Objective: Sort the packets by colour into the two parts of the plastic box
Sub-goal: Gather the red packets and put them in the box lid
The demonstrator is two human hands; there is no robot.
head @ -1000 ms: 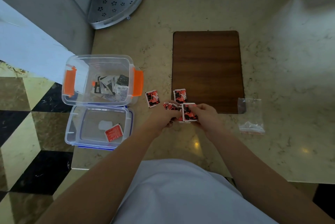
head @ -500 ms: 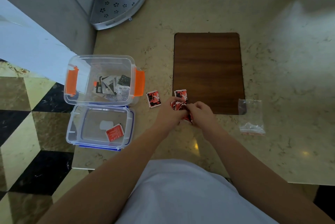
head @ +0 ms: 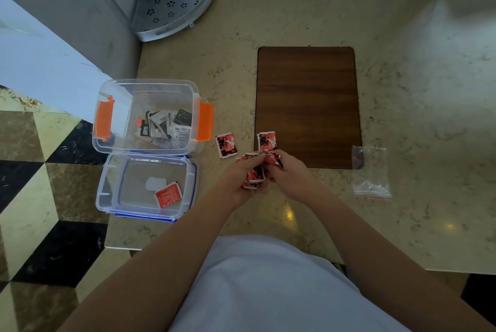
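Note:
A clear plastic box (head: 107, 147) with orange clips holds several black and white packets (head: 167, 127). Its clear lid (head: 106, 194) lies just in front, with one red packet (head: 168, 194) on it. My left hand (head: 241, 181) grips a bunch of red packets (head: 254, 174) above the counter. My right hand (head: 291, 176) pinches one red packet (head: 273, 157) at the top of that bunch. Two more red packets lie on the counter, one (head: 226, 144) beside the box and one (head: 266, 140) at the board's corner.
A brown wooden board (head: 306, 106) lies behind my hands. An empty clear zip bag (head: 371, 173) is on the right. A white perforated corner shelf (head: 171, 6) stands at the back left. The counter edge drops to a tiled floor on the left.
My hands have gathered the loose red packets from the counter into a bunch in my left hand. My right hand moved in against it.

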